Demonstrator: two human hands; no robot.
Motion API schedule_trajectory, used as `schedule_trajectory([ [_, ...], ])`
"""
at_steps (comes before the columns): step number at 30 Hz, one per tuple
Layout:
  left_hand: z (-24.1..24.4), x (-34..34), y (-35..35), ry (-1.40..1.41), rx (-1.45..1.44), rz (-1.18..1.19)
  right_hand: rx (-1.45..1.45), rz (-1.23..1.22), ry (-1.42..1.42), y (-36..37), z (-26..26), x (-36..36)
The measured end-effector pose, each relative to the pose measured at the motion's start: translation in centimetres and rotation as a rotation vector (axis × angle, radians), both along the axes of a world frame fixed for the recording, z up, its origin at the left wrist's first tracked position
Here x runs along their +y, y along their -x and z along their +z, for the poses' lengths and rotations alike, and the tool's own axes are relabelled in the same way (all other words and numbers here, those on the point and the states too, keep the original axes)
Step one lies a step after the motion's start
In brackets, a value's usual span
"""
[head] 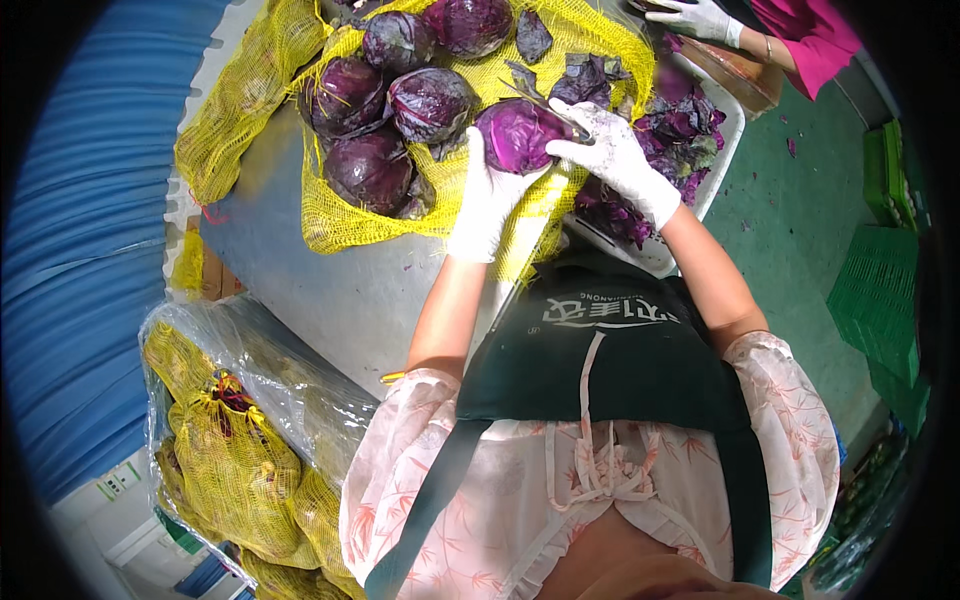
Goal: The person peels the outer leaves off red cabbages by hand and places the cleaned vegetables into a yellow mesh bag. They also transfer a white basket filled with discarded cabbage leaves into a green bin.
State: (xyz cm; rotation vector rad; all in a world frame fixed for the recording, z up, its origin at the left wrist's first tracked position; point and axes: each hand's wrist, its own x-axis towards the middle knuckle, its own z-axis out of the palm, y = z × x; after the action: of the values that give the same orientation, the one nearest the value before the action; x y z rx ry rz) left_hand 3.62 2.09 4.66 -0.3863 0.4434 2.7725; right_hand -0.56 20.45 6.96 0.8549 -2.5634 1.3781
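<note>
A peeled red cabbage (pixel 516 136), bright purple and glossy, rests in my left hand (pixel 491 199), whose white-gloved palm supports it from below. My right hand (pixel 619 154), also gloved in white, has its thumb and fingertips against the cabbage's right side. A thin dark item shows between those fingers; whether it is a knife or a leaf I cannot tell. Directly beneath lies a yellow mesh bag (pixel 439 227), spread over a metal table (pixel 322 277). On the mesh to the left sit several darker red cabbages (pixel 433 105). Loose outer leaves (pixel 585 79) lie behind my right hand.
A white tray (pixel 731 139) of purple trimmings stands at the right. Beyond it is a co-worker's gloved hand (pixel 694 19). Filled mesh sacks (pixel 232 480) sit at lower left; another sack (pixel 251 97) lies at upper left. Green crates (pixel 874 289) stand on the right.
</note>
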Motion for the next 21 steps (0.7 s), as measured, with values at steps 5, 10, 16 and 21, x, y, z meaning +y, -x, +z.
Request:
schedule_trajectory([
  [5, -0.6, 0.3, 0.9, 0.193, 0.030, -0.018, 0.002, -0.027, -0.144, 1.1, 0.3, 0.6],
  [10, 0.3, -0.7, 0.0, 0.219, 0.017, -0.091, -0.190, -0.180, 0.093, 2.2, 1.8, 2.1],
  [16, -1.2, -2.1, -0.1, 0.111, 0.041, -0.204, -0.026, -0.443, 0.088, 6.9, -2.9, 7.0],
  [21, -0.9, -2.6, -0.1, 0.047, 0.065, -0.129, 0.078, -0.620, -0.532, 7.2, -3.8, 10.8],
])
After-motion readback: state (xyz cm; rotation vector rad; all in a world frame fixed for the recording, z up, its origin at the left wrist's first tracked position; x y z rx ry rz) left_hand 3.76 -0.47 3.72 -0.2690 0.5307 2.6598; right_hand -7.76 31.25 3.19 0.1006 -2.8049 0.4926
